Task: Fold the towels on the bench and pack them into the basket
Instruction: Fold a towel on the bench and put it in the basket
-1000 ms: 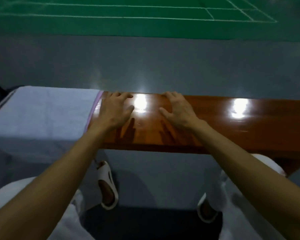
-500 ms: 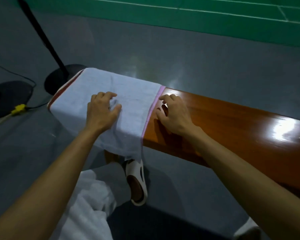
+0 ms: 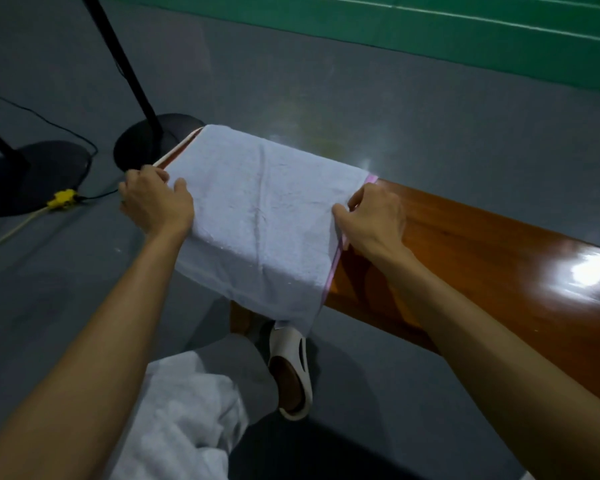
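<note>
A pale blue-white towel (image 3: 260, 216) with a pink stripe along its right edge lies draped over the left end of a glossy brown wooden bench (image 3: 482, 268), its near side hanging toward me. My left hand (image 3: 156, 199) grips the towel's left edge, thumb on top. At the striped right edge my right hand (image 3: 371, 216) pinches the towel, with the fingers curled over the edge. No basket is in view.
Two black stand bases (image 3: 153, 140) with poles sit on the grey floor left of the bench, with a cable and a yellow plug (image 3: 61, 199) beside them. My white-trousered knee (image 3: 184, 417) and white sandal (image 3: 291, 368) are below. Green court flooring lies beyond.
My view swung left. The left hand slid from the towel's top to its left edge and took hold; the right hand moved from the bare bench onto the striped edge.
</note>
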### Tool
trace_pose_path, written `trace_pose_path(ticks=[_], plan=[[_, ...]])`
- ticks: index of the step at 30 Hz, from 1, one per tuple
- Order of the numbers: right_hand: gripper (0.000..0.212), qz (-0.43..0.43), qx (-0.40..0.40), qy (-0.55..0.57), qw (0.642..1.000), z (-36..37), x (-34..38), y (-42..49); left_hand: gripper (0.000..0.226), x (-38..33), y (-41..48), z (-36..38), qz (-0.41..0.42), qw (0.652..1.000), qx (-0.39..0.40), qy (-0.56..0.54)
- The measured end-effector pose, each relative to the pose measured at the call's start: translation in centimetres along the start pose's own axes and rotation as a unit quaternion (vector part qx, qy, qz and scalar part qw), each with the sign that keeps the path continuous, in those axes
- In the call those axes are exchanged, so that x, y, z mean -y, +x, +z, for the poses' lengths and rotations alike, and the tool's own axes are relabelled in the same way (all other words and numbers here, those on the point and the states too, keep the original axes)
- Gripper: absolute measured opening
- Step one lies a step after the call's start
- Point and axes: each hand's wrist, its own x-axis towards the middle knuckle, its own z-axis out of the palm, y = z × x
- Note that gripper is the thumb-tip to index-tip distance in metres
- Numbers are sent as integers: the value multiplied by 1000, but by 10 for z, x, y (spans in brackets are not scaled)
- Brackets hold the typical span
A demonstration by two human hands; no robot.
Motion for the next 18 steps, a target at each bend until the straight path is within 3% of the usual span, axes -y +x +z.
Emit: trace_pose_path(ticks=[5,9,12,15,18], plan=[[16,21,3,20,1000,-2,4,3,11,-1,4,1,15,1000,-23,-12],[7,9,7,62,998,-7,6,2,12,-13,0,-7,58,995,-37,-67],[14,8,6,172,985,-19,8,6,14,-31,2,-23,126,981,-54,-137],[15,0,0,315,949,-41,14,9,15,-51,0,-46,179,954,-70,-228],[26,55,47,390,918,-40,13,9,10,-61,-5,-50,134,951,-47,-276]])
